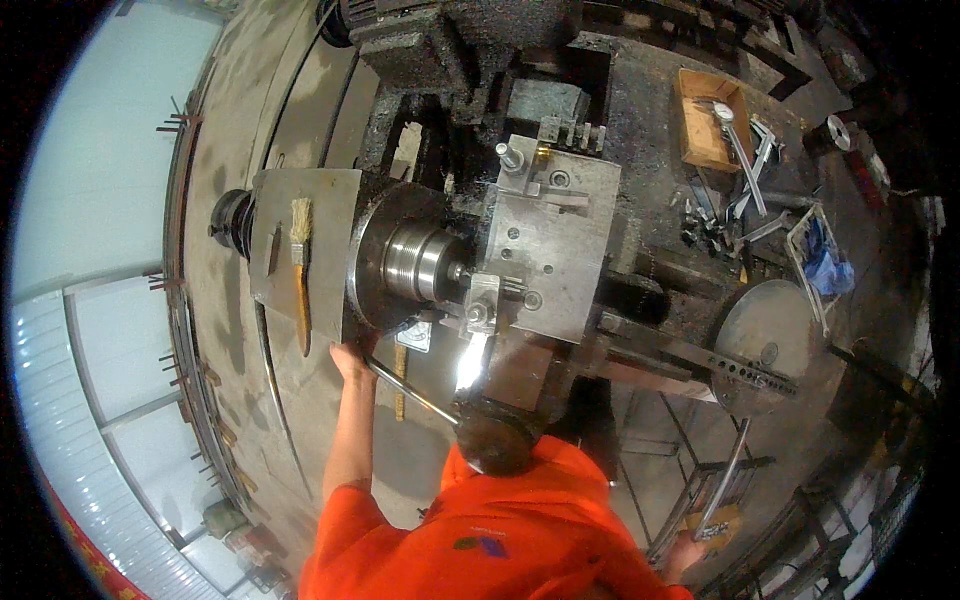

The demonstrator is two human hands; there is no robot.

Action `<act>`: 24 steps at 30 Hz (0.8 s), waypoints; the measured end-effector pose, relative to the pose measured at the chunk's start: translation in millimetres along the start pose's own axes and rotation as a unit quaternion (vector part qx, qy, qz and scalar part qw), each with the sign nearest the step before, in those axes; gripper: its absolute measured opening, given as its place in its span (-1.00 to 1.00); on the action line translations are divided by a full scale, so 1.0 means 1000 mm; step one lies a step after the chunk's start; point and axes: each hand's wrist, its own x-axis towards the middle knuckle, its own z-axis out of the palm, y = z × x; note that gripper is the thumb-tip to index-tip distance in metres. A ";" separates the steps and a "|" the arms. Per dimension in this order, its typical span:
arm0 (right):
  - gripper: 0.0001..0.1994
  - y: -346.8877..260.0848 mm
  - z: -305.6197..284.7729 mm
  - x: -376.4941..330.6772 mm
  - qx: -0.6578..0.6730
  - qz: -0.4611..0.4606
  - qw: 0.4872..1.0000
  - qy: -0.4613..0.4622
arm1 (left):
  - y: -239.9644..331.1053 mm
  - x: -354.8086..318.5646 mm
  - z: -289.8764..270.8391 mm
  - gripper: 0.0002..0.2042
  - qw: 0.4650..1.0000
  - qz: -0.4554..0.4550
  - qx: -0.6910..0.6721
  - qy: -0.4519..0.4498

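Left hand is wrapped tight around the lathe's long lever just below the chuck; the lever runs down-right toward the body. Right hand sits far off, grip unclear.

Paintbrush on the lathe headstock cover, calipers over a wooden box

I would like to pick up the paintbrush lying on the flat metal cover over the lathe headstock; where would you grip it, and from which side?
Probably by the orange-brown wooden handle of the paintbrush, near its middle. The brush lies flat on the metal cover, pale bristles away from the person and the tapered handle end toward them, close to the left hand. Come from above, pinching the handle across its narrow sides.
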 end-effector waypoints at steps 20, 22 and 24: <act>-0.81 -0.048 -0.002 -0.041 0.047 -0.046 0.997 0.030 | 0.003 0.001 -0.001 -0.65 1.000 -0.007 0.001 -0.012; -0.81 -0.042 -0.004 -0.041 0.102 -0.039 0.994 -0.002 | 0.001 0.003 -0.003 -0.64 1.000 -0.012 -0.005 -0.016; -0.80 -0.024 0.001 -0.033 0.135 -0.012 0.991 -0.017 | 0.003 -0.001 0.000 -0.63 1.000 -0.015 -0.012 -0.015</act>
